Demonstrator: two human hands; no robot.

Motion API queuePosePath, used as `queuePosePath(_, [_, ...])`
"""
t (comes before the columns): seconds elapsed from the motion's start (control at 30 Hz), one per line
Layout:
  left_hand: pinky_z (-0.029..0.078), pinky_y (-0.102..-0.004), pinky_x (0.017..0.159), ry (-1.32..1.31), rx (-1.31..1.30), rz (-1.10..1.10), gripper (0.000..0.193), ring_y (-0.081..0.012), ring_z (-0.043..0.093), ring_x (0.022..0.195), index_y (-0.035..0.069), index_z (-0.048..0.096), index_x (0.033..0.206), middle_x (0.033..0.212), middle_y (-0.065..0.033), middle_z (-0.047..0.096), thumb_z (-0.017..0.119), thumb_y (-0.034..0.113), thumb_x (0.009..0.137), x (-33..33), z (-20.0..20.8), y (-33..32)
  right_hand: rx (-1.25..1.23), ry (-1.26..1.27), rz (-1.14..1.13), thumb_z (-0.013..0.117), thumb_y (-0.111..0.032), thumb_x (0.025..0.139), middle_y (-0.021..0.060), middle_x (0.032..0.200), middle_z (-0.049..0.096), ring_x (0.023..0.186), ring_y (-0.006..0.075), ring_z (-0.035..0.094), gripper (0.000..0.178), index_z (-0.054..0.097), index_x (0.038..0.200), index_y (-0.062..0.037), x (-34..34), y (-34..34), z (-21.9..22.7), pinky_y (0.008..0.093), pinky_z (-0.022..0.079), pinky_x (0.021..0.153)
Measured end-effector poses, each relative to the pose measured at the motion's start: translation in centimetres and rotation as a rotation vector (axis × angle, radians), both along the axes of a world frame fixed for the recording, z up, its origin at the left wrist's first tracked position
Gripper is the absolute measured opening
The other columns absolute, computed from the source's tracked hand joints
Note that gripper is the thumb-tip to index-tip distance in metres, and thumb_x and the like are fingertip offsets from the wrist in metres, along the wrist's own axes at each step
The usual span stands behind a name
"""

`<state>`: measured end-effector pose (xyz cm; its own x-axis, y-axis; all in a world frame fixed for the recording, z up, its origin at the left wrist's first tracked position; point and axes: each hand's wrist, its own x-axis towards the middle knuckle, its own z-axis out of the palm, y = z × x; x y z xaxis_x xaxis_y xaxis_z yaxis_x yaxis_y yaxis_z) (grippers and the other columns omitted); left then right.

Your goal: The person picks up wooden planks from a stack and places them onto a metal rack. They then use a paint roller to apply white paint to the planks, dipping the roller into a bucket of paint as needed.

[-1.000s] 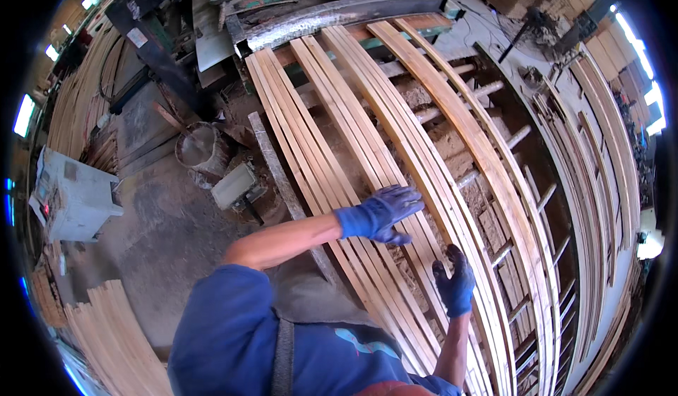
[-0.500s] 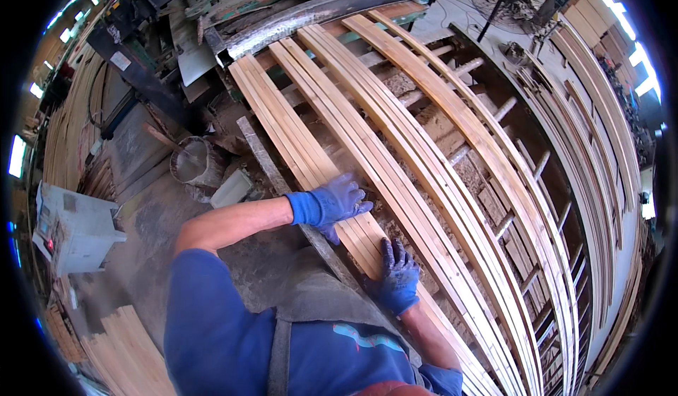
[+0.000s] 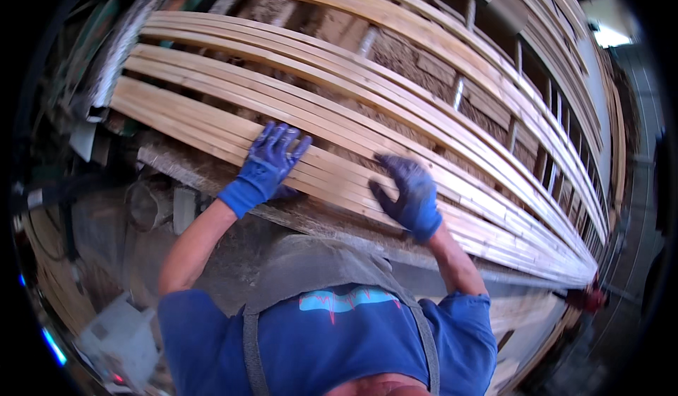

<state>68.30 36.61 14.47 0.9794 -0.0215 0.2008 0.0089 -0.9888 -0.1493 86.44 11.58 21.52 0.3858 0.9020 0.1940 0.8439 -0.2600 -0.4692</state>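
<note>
Your left hand [image 3: 272, 163] is palm down on the near boards [image 3: 191, 124], fingers spread, thumb by their near edge. Reads as a steadying touch, not a grip. Your right hand [image 3: 411, 191] is wide, thumb well apart from the fingers, over the same boards farther right. It's blurred; can't tell if it touches.

Near boards lie side by side in a tight group, just in front of your apron [image 3: 318, 262], probably so both hands reach without leaning. The middle boards [image 3: 212, 75] sit just beyond, with a dark gap at the left end, likely keeping the groups distinct. Metal rollers [image 3: 458, 94] show crosswise between the farther boards; I'd guess they carry the lengths. Wood scraps [image 3: 402, 61] lie underneath.
</note>
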Motion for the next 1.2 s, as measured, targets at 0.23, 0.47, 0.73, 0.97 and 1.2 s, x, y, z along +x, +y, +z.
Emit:
queuePosePath(0.23, [0.022, -0.0500, 0.114, 0.178, -0.464, -0.100, 0.084, -0.0343, 0.035, 0.136, 0.011, 0.045, 0.140, 0.145, -0.0172, 0.039, 0.066, 0.059, 0.074, -0.1, 3.5, -0.9, -0.578, 0.038, -0.177, 0.056, -0.056, 0.086, 0.0218, 0.088, 0.066, 0.083, 0.0377, 0.064, 0.052, 0.063, 0.095, -0.0052, 9.9, -0.2, -3.9, 0.0447, 0.050, 0.075])
queuePosePath(0.47, [0.032, -0.0506, 0.109, -0.010, -0.556, -0.254, 0.055, -0.0329, 0.050, 0.122, 0.005, 0.051, 0.131, 0.130, -0.0147, 0.056, 0.068, 0.025, 0.083, 5.7, 5.3, 1.1, -0.673, 0.758, 0.013, 0.064, -0.051, 0.084, 0.0160, 0.108, 0.068, 0.095, 0.0252, 0.064, 0.061, 0.060, 0.122, -0.0029, 14.5, 1.4, -7.7, 0.0360, 0.048, 0.086])
queuePosePath(0.73, [0.047, -0.0446, 0.088, 0.019, -0.510, -0.321, 0.037, -0.0340, 0.061, 0.097, 0.003, 0.062, 0.116, 0.106, -0.0160, 0.066, 0.066, 0.022, 0.084, 11.2, 4.9, -1.0, -0.622, 0.448, -0.154, 0.058, -0.055, 0.085, 0.0180, 0.106, 0.067, 0.100, 0.0350, 0.063, 0.055, 0.063, 0.118, -0.0111, 13.7, 1.2, -4.0, 0.0402, 0.050, 0.088])
queuePosePath(0.97, [0.052, -0.0424, 0.071, 0.215, -0.386, -0.129, 0.028, -0.0336, 0.066, 0.080, 0.003, 0.067, 0.097, 0.089, -0.0170, 0.069, 0.064, 0.029, 0.088, 12.3, 2.6, -0.3, 0.360, -0.026, -0.634, 0.065, -0.024, 0.084, 0.0094, 0.093, 0.068, 0.081, 0.0280, 0.066, 0.023, 0.066, 0.103, -0.0105, 6.0, -6.2, -0.3, 0.0387, 0.052, 0.075])
queuePosePath(1.2, [0.048, -0.0479, 0.085, 0.649, -0.300, -0.027, 0.062, -0.0426, 0.063, 0.095, 0.000, 0.062, 0.113, 0.100, -0.0260, 0.066, 0.057, 0.056, 0.086, 13.9, 2.5, 0.8, 0.444, 0.107, -1.022, 0.063, -0.023, 0.090, 0.0102, 0.089, 0.070, 0.079, 0.0239, 0.068, 0.022, 0.066, 0.107, -0.0096, -2.5, -16.3, 0.0, 0.0349, 0.054, 0.073])
